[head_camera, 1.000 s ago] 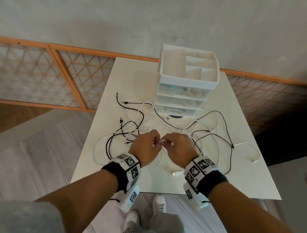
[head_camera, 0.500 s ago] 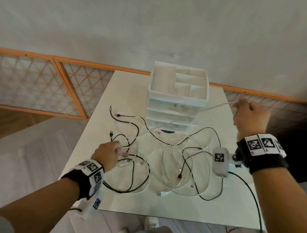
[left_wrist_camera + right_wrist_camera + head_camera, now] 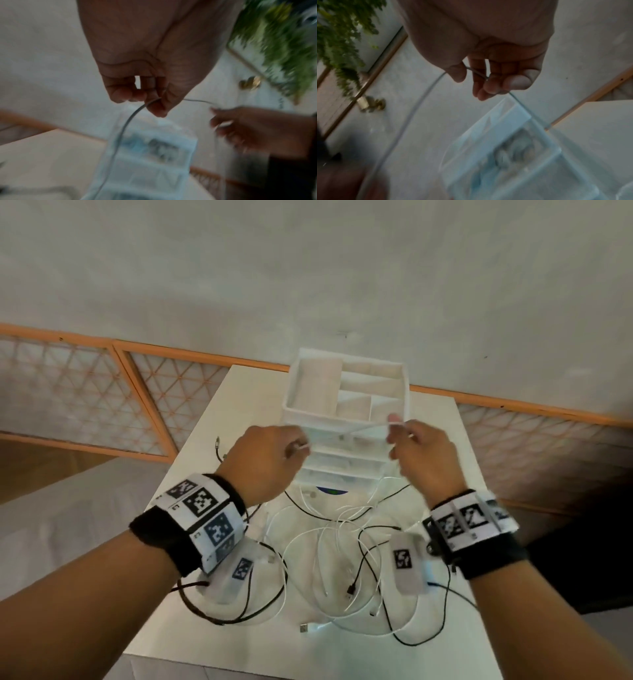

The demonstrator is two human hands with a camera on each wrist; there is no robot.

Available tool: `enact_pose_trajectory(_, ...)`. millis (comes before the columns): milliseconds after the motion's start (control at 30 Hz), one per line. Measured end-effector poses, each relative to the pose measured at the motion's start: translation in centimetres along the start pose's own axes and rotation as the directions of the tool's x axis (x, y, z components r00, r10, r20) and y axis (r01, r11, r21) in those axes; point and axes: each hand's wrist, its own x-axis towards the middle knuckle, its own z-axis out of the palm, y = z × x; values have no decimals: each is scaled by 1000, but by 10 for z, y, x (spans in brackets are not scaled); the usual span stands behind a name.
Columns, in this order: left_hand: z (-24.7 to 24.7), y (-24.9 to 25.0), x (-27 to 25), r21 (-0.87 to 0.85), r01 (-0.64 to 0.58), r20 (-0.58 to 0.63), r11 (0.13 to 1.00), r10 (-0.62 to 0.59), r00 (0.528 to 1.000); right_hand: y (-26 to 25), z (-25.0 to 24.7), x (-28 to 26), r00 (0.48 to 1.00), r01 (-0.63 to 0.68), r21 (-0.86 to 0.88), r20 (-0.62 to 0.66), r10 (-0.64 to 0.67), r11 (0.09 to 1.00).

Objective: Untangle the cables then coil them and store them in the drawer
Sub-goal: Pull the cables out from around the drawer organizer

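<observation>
You are holding both hands raised above the table (image 3: 239, 392), in front of the white drawer unit (image 3: 346, 419). Your left hand (image 3: 265, 460) is pinching a white cable (image 3: 346, 433) between thumb and curled fingers; the left wrist view shows the cable (image 3: 123, 129) leaving the pinch and hanging down. Your right hand (image 3: 423, 453) is gripping the same cable farther along, thumb against curled fingers, and the right wrist view shows the strand (image 3: 477, 73) crossing between thumb and fingers. The span between your two hands is running nearly level across the front of the drawer unit, clear of the table.

The remaining cables (image 3: 342, 556), black and white, are lying tangled on the table below your wrists, between you and the drawer unit. A USB plug (image 3: 305, 628) is resting near the table's front edge. The drawers are sitting pushed in; their contents cannot be made out. Both wrist views are blurred.
</observation>
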Motion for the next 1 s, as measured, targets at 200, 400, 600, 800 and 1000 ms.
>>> enact_pose_trajectory(200,40,-79,-38,68,359,197,931,-365,910,-3,-67,62,980,-105,188,-147,134,976)
enact_pose_trajectory(400,66,-103,-55,68,555,201,829,-556,806,-12,-81,102,984,6,377,-169,62,926)
enact_pose_trajectory(600,31,-75,-18,-254,362,-13,897,-378,926,51,-61,101,965,-225,-106,112,236,969)
enact_pose_trajectory(800,6,-23,13,-431,102,33,897,-97,995,16,-4,10,980,119,-3,159,-117,993)
enact_pose_trajectory(1000,24,-30,14,-269,79,244,960,-11,970,19,23,6,940,56,-224,339,24,973)
